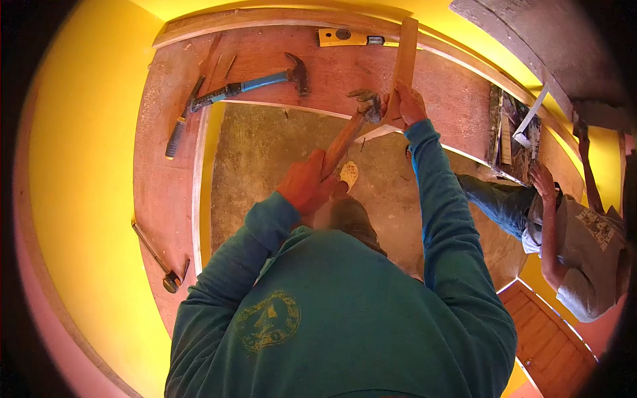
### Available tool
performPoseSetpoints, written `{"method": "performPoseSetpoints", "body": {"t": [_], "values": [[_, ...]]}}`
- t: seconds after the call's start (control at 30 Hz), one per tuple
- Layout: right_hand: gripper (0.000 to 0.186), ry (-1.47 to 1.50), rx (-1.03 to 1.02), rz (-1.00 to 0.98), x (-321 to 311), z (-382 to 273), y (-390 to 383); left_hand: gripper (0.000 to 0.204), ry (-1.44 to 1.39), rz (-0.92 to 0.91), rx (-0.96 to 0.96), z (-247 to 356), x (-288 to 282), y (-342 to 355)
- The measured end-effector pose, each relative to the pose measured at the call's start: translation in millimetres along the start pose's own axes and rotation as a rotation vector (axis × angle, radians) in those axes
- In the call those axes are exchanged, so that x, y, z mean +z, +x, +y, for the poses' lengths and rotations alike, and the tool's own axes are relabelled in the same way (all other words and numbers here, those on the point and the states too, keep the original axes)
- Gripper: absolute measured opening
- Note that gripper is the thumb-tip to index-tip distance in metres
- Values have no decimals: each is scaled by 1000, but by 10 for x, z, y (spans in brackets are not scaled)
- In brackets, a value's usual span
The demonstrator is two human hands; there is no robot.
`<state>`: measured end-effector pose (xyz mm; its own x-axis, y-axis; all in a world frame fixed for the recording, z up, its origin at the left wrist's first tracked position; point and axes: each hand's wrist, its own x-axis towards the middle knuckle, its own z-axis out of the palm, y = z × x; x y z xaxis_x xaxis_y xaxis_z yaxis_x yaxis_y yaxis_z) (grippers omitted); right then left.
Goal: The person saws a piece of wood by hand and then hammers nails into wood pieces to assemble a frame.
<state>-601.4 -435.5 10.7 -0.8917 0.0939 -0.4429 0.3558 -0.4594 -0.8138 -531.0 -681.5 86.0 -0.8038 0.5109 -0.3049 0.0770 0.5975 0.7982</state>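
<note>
My left hand (306,182) is closed round the wooden handle of a hammer (344,144). The hammer's dark metal head (368,106) is up beside my right hand (408,105). That hand grips the lower part of a flat wooden strip (406,53), its fingers wrapped over the edge. The strip stands out over the reddish-brown wooden counter (451,93) and reaches toward the wall. I cannot tell whether the hammer head touches the strip.
On the counter lie a blue-handled claw hammer (262,81), a black-handled tool (176,136), a yellow spirit level (342,38) and another hammer (171,282). At right, a co-worker (577,245) reaches toward a tray of tools (507,136). Concrete floor (259,152) shows below.
</note>
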Motion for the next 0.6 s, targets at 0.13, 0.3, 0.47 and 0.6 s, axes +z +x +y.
{"method": "performPoseSetpoints", "body": {"t": [0.13, 0.3, 0.47, 0.6], "values": [[24, -62, -81, -44, -48, 29, 15, 30, -15, 29, 36, -6, -21, -23], [21, -16, -159, -19, -149, 127, 130, 33, 19, 8, 119, 206, -217, -123], [19, 81, -337, -71, -76, 116, -18, 37, 29, 51, 336, 381, -307, -100], [20, 188, -209, 8, -187, 245, 261, 36, 218, -28, 301, 297, -293, 28]]}}
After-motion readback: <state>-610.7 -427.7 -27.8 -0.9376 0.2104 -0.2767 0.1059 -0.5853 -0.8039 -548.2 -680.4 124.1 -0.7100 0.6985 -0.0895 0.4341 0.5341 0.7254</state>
